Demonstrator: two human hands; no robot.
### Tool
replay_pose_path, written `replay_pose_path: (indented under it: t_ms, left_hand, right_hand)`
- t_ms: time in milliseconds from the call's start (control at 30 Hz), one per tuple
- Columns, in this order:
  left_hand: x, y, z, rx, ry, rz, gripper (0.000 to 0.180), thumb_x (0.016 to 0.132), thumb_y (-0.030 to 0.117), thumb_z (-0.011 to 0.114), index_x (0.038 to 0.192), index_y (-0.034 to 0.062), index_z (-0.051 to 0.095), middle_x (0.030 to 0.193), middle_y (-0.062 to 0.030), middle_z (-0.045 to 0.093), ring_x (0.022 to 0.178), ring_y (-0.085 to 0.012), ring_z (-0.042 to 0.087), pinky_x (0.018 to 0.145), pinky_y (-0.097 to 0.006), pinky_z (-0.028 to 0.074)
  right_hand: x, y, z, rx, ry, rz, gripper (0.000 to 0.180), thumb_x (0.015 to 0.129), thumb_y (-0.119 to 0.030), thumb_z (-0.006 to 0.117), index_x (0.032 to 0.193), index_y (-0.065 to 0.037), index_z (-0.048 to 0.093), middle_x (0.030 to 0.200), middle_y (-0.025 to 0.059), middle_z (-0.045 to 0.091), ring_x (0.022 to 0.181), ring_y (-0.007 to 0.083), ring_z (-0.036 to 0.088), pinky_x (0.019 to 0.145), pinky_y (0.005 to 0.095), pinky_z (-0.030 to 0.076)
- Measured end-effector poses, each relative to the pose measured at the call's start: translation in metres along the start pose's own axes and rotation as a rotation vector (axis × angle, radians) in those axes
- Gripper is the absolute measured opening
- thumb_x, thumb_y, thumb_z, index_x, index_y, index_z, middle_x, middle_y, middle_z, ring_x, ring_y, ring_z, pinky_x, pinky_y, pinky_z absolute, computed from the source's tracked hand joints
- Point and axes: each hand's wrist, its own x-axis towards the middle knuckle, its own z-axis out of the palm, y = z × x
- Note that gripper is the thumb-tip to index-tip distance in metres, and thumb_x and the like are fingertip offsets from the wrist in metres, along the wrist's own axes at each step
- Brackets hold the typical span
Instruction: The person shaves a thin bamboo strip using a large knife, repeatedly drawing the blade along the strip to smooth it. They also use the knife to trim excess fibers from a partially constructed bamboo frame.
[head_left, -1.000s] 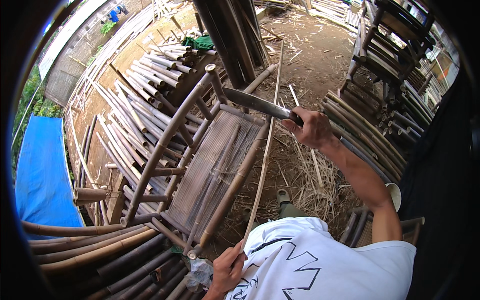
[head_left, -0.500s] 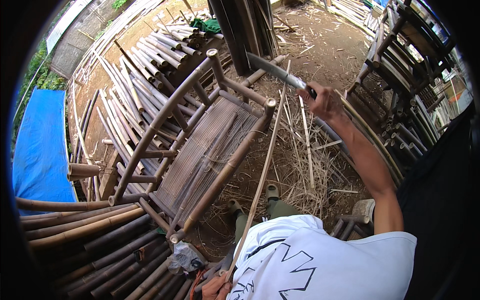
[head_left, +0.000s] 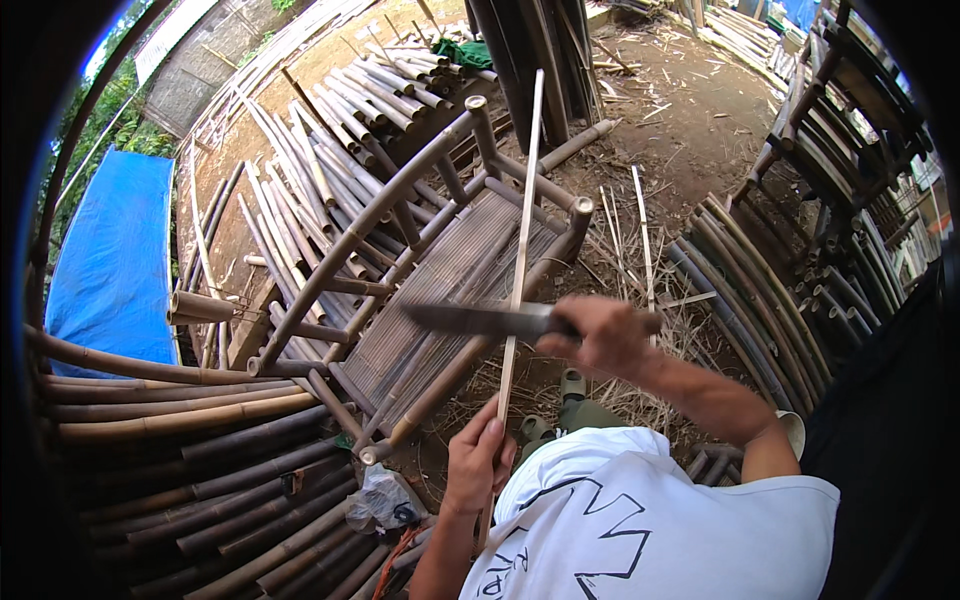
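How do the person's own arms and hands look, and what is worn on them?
Both forearms are bare, with no gloves, watch or rings visible on the left hand or the right hand. The right arm comes out of the short sleeve of a white T-shirt with black line markings on its front.

A bamboo chair (head_left: 440, 270) lies on its side on the dirt ground (head_left: 690, 110). Behind it are cut bamboo poles (head_left: 330, 120), and a blue tarp (head_left: 115, 255) hangs at the left. A crumpled plastic bag (head_left: 380, 497) lies near dark poles (head_left: 200, 470).
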Motion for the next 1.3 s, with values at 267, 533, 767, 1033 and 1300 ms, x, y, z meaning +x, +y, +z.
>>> replay_pose_path:
  t_ms: [267,533,767,1033,1300]
  left_hand:
    - [-0.039,-0.007,-0.006,-0.037,-0.016,0.121,0.042,0.103,0.016,0.046,0.144,0.0067,0.044,0.061,0.0027,0.047,0.041,-0.0012,0.033,0.035,-0.017,0.028]
    - [-0.082,-0.021,-0.018,-0.036,0.036,0.150,0.043,0.103,0.014,0.046,0.144,0.0026,0.042,0.057,0.0025,0.044,0.041,-0.0023,0.033,0.035,-0.018,0.027]
    - [-0.114,-0.056,-0.015,-0.079,0.076,0.129,0.042,0.102,0.010,0.047,0.143,0.0012,0.045,0.058,0.0001,0.047,0.042,-0.0034,0.035,0.038,-0.019,0.029]
    - [-0.101,-0.062,0.018,-0.110,-0.064,0.048,0.035,0.099,0.016,0.049,0.131,0.0019,0.047,0.071,-0.0129,0.060,0.046,-0.0119,0.050,0.043,-0.023,0.042]
    - [0.021,0.001,0.079,-0.187,0.160,0.226,0.032,0.103,0.020,0.045,0.128,-0.0001,0.051,0.075,-0.0087,0.061,0.042,-0.0070,0.047,0.038,-0.019,0.038]
  right_hand:
    - [-0.018,-0.056,0.011,0.006,-0.046,0.002,0.055,0.088,-0.061,0.058,0.077,-0.007,0.058,0.064,0.0099,0.059,0.056,0.0282,0.064,0.052,0.0394,0.052]
    - [-0.009,-0.056,0.019,-0.046,0.016,-0.018,0.062,0.090,-0.067,0.050,0.079,-0.007,0.059,0.061,0.0084,0.057,0.051,0.0240,0.061,0.048,0.0387,0.051]
    - [0.028,0.004,-0.018,0.037,-0.075,0.139,0.073,0.092,-0.071,0.037,0.092,-0.003,0.062,0.062,0.0026,0.058,0.040,0.0131,0.051,0.033,0.0305,0.047]
    - [0.072,0.016,-0.007,0.958,0.113,0.528,0.037,0.095,-0.040,0.060,0.086,-0.004,0.060,0.062,-0.0008,0.055,0.050,0.0071,0.053,0.045,0.0209,0.043]
    - [0.023,0.011,0.017,0.761,-0.147,0.336,0.041,0.091,-0.044,0.065,0.090,-0.003,0.061,0.063,0.0056,0.058,0.053,0.0155,0.056,0.049,0.0328,0.046]
